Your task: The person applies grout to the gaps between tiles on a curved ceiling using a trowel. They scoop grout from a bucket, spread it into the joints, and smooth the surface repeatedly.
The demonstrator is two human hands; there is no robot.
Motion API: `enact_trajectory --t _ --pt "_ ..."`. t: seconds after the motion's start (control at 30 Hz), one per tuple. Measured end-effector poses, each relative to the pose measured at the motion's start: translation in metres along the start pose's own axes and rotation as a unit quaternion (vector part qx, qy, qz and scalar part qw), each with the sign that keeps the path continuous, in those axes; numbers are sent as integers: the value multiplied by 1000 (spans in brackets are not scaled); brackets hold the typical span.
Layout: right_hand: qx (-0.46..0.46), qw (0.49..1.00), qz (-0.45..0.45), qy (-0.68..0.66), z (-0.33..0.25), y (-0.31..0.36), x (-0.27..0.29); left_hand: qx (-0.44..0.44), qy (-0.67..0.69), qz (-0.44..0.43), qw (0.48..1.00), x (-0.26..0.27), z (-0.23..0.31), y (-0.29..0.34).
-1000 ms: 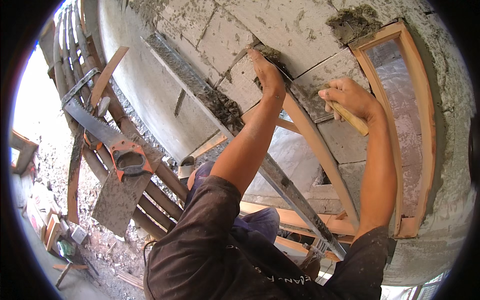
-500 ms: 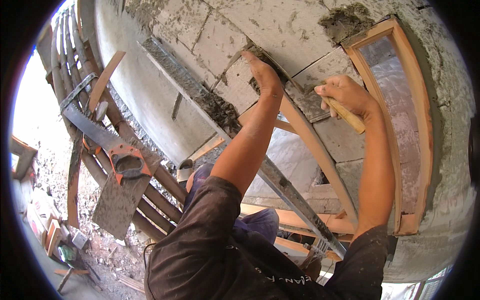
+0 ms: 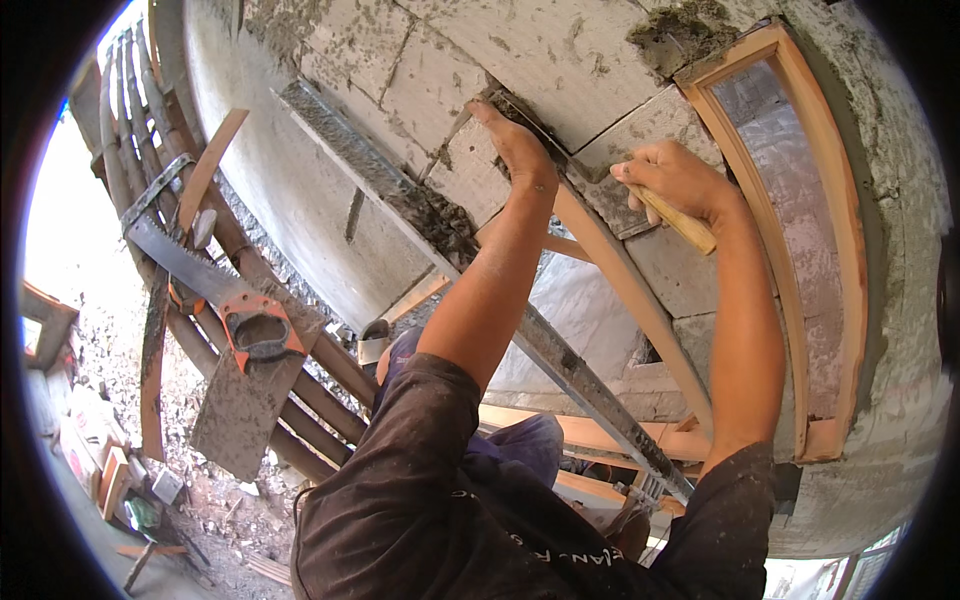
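My left hand point(image 3: 512, 143) is raised against the block wall point(image 3: 590, 60), its outstretched thumb side at a dark, mortar-smeared gap between blocks. Most of its other fingers are hidden. To its right, my right hand point(image 3: 675, 180) is closed around the wooden handle point(image 3: 683, 222) of what looks like a trowel. The tool's thin metal part point(image 3: 545, 132), seen nearly edge-on, slants up and left along the gap, close beside my left hand. Below the hands, a curved wooden frame point(image 3: 640, 290) stands in a wall opening.
A mortar-covered metal straightedge point(image 3: 375, 190) slants beneath my left forearm. At right is another wooden frame point(image 3: 850, 230) set in the wall. On the left, a handsaw point(image 3: 262, 325) and a grey board point(image 3: 238, 420) lie on bamboo poles point(image 3: 325, 360). Rubble covers the ground below.
The view has shifted slightly. Both hands stay at nearly the same places on the wall, with the right hand still gripping the wooden handle.
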State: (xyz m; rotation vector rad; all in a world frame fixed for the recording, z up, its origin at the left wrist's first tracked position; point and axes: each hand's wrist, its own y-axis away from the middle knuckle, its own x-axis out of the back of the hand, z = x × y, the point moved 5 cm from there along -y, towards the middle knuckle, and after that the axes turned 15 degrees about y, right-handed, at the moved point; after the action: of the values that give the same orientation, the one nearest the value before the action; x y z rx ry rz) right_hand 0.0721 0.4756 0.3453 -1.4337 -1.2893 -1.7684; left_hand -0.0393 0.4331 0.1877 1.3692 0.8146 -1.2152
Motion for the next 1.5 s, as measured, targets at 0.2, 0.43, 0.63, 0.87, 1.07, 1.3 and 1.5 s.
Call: enact_trajectory --t 0.2,0.43,0.63,0.87,1.07,1.3,1.5 --pt "1 1000 6 -28 4 5 -3 6 -16 -6 1000 0 6 1" --pt "-3 1000 23 1 6 -1 -4 -6 -1 -36 999 -6 6 4" --pt "38 996 -12 -75 10 5 -3 11 35 -27 999 -2 2 -1" --pt "7 999 15 -31 11 4 -5 -15 26 -40 999 -1 -2 -8" --pt "29 997 -12 -66 10 11 -2 -34 22 -56 998 -1 1 -7" --pt "7 1000 11 -20 16 -3 -9 -40 8 -26 999 -6 5 4" --pt "10 1000 10 -19 12 0 -4 -28 16 -20 999 -4 3 -3"
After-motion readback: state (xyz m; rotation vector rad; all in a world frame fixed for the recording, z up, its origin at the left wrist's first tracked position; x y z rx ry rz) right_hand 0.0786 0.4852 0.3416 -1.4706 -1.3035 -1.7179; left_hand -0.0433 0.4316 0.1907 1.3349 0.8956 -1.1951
